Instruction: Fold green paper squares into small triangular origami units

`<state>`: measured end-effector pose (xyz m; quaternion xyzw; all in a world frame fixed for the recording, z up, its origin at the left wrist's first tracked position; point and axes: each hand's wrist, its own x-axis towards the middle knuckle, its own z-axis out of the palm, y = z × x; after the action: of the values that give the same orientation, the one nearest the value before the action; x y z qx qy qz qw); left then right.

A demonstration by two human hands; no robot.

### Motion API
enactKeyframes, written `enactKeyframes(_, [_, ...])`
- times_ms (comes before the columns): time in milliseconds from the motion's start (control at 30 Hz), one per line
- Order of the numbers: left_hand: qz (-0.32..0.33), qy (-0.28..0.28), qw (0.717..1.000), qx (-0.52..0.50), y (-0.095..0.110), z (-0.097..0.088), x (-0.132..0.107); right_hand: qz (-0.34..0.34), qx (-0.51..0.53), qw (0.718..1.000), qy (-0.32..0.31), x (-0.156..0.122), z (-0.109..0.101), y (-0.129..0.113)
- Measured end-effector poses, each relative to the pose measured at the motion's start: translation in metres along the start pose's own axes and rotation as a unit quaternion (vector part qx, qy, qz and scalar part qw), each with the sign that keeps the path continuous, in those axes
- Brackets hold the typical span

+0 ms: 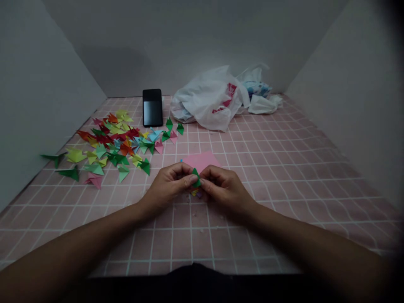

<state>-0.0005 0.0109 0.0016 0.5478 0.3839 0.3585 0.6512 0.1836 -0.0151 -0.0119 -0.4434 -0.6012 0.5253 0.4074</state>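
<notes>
Between my two hands is a small folded piece of green paper (196,177), pinched upright near the middle of the view. My left hand (173,182) grips its left side between thumb and forefinger. On the other side, the thumb and forefinger of my right hand (224,187) are closed on its right edge. Just beyond my fingers lies pink paper (203,160), partly covered by the hands. Bits of yellow, orange and purple paper (196,193) show beneath the green piece. Many folded paper shapes (126,147) in several colours are spread to the left.
A black smartphone (152,107) leans upright at the back. To its right sit a crumpled white plastic bag (211,99) and a blue-and-white packet (257,89) with white tissue (264,104). A pink checked cloth (293,176) covers the table, with pale walls on three sides.
</notes>
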Motion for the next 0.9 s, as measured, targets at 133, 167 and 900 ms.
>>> enactKeyframes(133, [0.023,0.002,0.998,0.051,0.0033,0.0013,-0.0021,-0.075,-0.107,0.991,0.022,-0.0003,0.0001,-0.0029])
enactKeyframes(167, [0.027,0.001,0.998,0.056,0.0040,0.0014,-0.0023,-0.087,-0.115,0.989,0.018,-0.0008,0.0000,-0.0036])
enactKeyframes(900, [0.039,-0.015,0.998,0.046,0.0017,0.0040,-0.0018,-0.007,-0.024,1.000,-0.013,-0.0035,-0.0015,-0.0075])
